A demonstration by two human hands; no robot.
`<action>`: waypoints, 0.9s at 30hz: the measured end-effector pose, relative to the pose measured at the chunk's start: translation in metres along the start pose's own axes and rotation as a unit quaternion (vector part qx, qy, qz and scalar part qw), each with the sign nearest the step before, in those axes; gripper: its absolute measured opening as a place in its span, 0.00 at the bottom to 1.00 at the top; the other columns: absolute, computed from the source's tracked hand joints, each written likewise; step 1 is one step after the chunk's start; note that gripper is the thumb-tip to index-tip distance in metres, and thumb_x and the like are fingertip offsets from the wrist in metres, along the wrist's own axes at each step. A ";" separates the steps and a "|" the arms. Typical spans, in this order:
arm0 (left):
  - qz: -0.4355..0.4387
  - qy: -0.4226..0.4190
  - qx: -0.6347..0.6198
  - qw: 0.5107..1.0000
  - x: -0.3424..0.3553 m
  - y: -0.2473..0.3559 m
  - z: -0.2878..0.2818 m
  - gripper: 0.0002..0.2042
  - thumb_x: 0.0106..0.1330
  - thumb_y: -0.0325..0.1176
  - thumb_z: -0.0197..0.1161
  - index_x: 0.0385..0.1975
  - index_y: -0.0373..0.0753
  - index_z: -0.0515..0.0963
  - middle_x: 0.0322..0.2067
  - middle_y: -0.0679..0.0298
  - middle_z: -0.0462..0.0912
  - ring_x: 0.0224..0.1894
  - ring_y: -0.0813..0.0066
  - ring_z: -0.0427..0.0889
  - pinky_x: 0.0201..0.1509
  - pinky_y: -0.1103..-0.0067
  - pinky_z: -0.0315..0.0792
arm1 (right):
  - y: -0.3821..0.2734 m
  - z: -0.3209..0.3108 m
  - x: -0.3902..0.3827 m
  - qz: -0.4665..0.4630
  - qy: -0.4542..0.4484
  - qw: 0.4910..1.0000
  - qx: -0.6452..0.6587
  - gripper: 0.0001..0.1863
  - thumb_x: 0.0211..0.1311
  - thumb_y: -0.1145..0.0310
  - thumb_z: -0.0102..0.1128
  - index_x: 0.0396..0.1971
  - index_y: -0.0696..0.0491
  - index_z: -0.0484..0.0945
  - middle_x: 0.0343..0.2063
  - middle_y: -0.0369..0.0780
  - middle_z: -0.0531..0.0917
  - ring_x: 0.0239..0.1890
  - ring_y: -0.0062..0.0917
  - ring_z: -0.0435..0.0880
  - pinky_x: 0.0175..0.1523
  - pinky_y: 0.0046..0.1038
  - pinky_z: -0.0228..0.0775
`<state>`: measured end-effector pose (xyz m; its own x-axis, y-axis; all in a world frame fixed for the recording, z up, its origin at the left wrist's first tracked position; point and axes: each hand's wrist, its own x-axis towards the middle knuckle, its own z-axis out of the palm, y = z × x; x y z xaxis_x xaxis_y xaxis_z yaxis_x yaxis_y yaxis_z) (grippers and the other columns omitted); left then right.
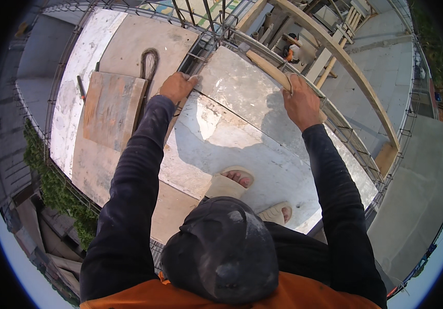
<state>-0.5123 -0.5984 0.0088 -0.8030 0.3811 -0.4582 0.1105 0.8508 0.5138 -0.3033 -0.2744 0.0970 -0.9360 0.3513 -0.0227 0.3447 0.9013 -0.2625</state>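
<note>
Head view: right hand (304,103) closed round the wooden handle of a hammer (268,68); its long axis runs from the fist forward and leftward, head by the grey panel (234,82)'s far corner. Left hand (178,86), farther from the handle, at the panel's left edge, fingers bent; cannot tell if they pinch anything.
</note>
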 end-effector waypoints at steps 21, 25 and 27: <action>0.024 -0.080 0.149 0.985 0.030 -0.012 0.005 0.30 0.71 0.55 0.67 0.47 0.26 0.86 0.46 0.36 0.88 0.52 0.40 0.88 0.61 0.61 0.79 | 0.032 -0.006 0.089 -0.038 -0.212 0.974 -0.073 0.34 0.72 0.39 0.64 0.61 0.54 0.80 0.39 0.52 0.90 0.46 0.48 0.91 0.52 0.48 0.80; 0.076 -0.098 0.206 0.971 0.043 -0.032 0.002 0.31 0.71 0.55 0.66 0.48 0.25 0.84 0.46 0.35 0.88 0.53 0.39 0.88 0.60 0.60 0.79 | 0.033 -0.004 0.097 -0.059 -0.208 0.975 -0.053 0.36 0.71 0.37 0.64 0.61 0.54 0.81 0.40 0.52 0.90 0.47 0.48 0.90 0.54 0.48 0.80; 0.069 -0.128 0.197 0.970 0.043 -0.009 0.000 0.31 0.71 0.55 0.66 0.49 0.24 0.84 0.46 0.34 0.87 0.53 0.39 0.88 0.60 0.60 0.79 | 0.041 -0.004 0.092 -0.041 -0.223 0.972 -0.053 0.36 0.71 0.37 0.64 0.60 0.55 0.82 0.39 0.52 0.90 0.47 0.48 0.90 0.54 0.48 0.80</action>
<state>-0.5472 -0.5892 -0.0154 -0.5989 0.5360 -0.5950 0.4628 0.8380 0.2891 -0.3749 -0.2048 0.0877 -0.8904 0.1535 -0.4285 0.2505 0.9513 -0.1798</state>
